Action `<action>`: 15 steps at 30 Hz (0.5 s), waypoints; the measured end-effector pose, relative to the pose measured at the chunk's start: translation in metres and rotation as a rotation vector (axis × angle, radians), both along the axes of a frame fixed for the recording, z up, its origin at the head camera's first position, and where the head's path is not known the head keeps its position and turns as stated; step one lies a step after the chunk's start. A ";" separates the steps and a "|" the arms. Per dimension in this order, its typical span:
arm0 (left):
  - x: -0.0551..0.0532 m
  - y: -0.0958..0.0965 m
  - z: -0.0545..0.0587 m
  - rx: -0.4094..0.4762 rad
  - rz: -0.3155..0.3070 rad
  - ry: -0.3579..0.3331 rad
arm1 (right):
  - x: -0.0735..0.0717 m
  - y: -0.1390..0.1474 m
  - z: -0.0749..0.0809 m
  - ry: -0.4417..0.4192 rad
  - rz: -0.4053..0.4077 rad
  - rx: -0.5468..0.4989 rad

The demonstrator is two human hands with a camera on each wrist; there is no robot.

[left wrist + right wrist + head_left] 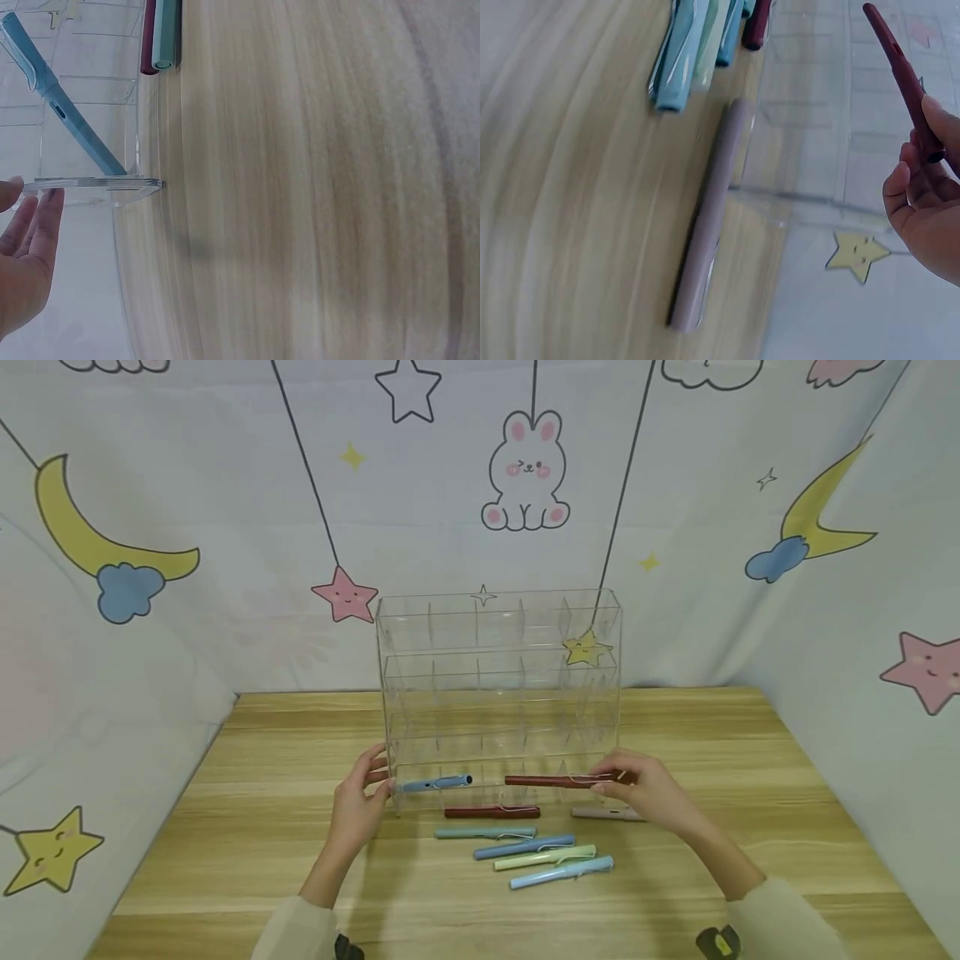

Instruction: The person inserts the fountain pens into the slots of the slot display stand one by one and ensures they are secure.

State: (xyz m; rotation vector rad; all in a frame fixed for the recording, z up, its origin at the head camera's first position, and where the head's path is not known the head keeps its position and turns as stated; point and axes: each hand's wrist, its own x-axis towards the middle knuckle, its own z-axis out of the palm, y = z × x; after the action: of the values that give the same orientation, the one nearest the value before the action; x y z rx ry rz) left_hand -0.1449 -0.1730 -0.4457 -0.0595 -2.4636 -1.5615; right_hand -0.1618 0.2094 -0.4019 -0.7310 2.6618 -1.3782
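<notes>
Pinching dark red pen point(551, 782) by one end: right hand point(651, 791) closed thumb-to-fingers, pen jutting left of grip. Left hand point(358, 803) holds clear rack point(501, 697) by its side. Probably best: pen level, rack braced.

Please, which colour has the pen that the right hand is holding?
The pen in the right hand is dark red; the right wrist view shows it best.
</notes>
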 end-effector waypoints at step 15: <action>0.000 0.001 0.000 0.005 0.004 0.002 | -0.010 -0.062 -0.006 0.006 -0.009 0.013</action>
State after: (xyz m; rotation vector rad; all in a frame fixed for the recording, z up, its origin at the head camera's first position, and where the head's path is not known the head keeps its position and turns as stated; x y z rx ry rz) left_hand -0.1446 -0.1723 -0.4455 -0.0562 -2.4565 -1.5652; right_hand -0.1714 0.1472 -0.4076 -0.7245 2.6788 -1.3620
